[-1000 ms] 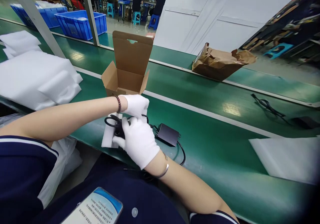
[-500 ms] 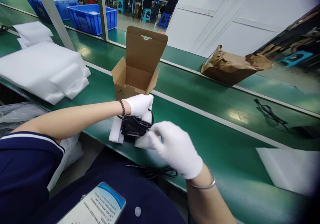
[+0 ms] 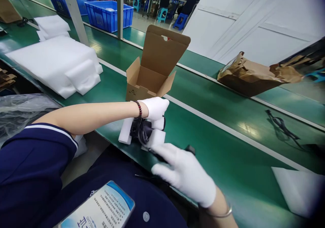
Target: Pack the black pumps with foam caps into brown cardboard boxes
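A person point(image 3: 38, 153) in a navy uniform with white-trimmed sleeves works at a green tabletop point(image 3: 215, 146) on a factory line, both hands in white cotton gloves. The left hand point(image 3: 153, 108), a dark beaded bracelet at its wrist, bears down with fingers clenched over a white foam end block point(image 3: 158, 123), pinning a matte black power adapter point(image 3: 134, 128) and its coiled black cable point(image 3: 145, 135) against a second white foam block point(image 3: 125, 131) on the tabletop. The right hand point(image 3: 184, 175) has just drawn back from a third white foam block point(image 3: 155, 138), which now sits seated against the adapter, and its extended fingers lie across a thin dark cord point(image 3: 158, 157); whether they grip it cannot be told. A small black plug point(image 3: 190, 149) shows just beyond them. An open brown corrugated cardboard box point(image 3: 149, 82) stands just behind the left hand, with a pile of white foam sheets point(image 3: 53, 68) to its left and crumpled brown kraft paper point(image 3: 254, 77) farther along.
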Demonstrator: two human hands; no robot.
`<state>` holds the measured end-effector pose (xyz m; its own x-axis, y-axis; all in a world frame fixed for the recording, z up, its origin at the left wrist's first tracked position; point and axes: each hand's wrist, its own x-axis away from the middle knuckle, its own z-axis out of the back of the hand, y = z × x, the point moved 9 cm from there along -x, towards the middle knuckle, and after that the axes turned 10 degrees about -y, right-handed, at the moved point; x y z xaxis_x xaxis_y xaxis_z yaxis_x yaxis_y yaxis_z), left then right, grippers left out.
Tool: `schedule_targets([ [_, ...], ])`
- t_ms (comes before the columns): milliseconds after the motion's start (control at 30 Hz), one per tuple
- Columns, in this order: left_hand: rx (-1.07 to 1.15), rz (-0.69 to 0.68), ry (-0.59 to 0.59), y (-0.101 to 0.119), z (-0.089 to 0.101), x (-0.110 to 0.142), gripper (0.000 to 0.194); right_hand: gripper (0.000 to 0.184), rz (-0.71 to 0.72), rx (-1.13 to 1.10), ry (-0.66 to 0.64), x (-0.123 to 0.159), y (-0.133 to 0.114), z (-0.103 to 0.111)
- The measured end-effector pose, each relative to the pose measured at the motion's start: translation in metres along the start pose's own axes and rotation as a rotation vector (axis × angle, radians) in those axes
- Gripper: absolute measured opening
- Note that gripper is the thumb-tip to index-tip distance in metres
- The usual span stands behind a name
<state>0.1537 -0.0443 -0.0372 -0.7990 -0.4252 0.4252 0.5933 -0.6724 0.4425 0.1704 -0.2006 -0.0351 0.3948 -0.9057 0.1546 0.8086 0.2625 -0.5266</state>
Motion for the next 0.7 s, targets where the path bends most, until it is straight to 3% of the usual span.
schedule_targets([
  [67,-0.042,0.007,0.006,-0.001,0.0,-0.001,0.028,0.033,0.072,0.039,0.002,-0.001,-0.008,0.0],
  [167,0.02,0.031,0.011,-0.006,-0.001,-0.001,0.033,0.03,-0.194,-0.088,0.293,-0.015,0.048,0.03],
  [200,0.043,0.04,0.011,-0.008,-0.001,-0.001,0.033,0.029,-0.279,-0.177,0.336,-0.024,0.071,0.035],
  [233,0.062,0.049,0.014,-0.009,0.0,-0.002,0.033,0.036,-0.313,-0.278,0.324,-0.037,0.089,0.035],
  [300,0.087,0.064,0.007,-0.012,0.0,-0.003,0.032,0.06,-0.222,-0.512,0.178,-0.072,0.107,0.027],
  [400,0.106,0.061,-0.022,-0.016,0.0,-0.005,0.033,0.06,-0.013,-0.805,0.006,-0.107,0.111,0.014],
  [567,-0.09,0.073,-0.037,-0.019,-0.007,-0.004,0.031,0.052,0.062,-0.988,0.063,-0.118,0.137,0.001],
  [700,-0.176,0.061,-0.076,-0.013,-0.02,-0.017,0.027,0.052,-0.049,-1.002,0.179,-0.096,0.151,-0.003],
])
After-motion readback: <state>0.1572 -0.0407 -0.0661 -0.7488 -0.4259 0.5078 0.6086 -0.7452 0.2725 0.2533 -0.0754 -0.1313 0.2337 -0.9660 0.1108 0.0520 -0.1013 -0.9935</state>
